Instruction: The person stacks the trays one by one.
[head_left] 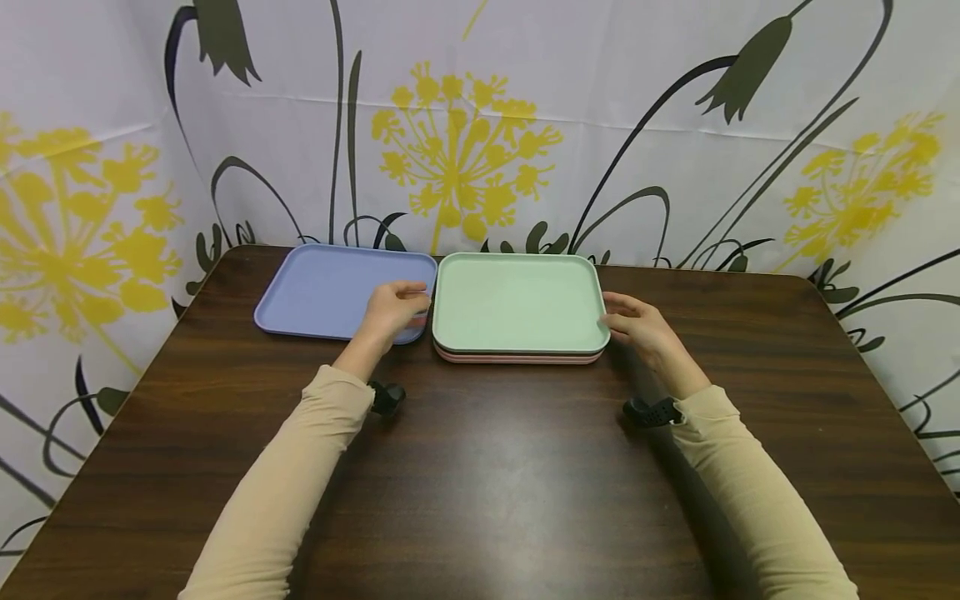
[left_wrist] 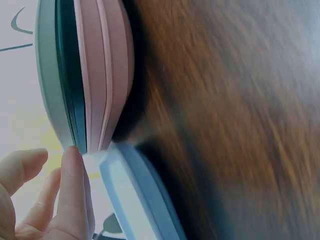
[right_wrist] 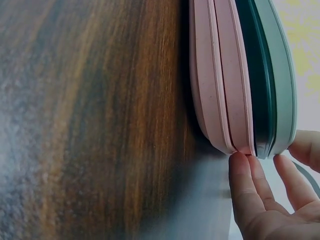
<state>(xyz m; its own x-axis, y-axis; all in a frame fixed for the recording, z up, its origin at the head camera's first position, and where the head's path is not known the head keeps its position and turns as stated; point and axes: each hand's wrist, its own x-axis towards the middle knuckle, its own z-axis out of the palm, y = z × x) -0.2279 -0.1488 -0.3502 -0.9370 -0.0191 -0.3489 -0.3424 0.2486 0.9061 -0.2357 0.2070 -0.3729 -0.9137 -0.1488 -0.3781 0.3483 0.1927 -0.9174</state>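
A light green tray [head_left: 521, 302] tops a stack near the table's back edge. Below it show a dark green tray [right_wrist: 255, 75] and pink trays [left_wrist: 105, 65]. My left hand [head_left: 393, 308] is at the stack's left end, index fingertip at the edge of the green trays and thumb apart from it. At the right end is my right hand [head_left: 643, 333], its extended fingertips touching the tray edges and its thumb close to the light green rim. The blue tray [head_left: 337, 287] lies left of the stack, partly covered by my left hand.
The dark wooden table [head_left: 495, 483] extends in front of the stack and to its right. A white cloth [head_left: 600, 50] with printed yellow flowers and dark stems hangs behind and beside the table. Each wrist wears a black band.
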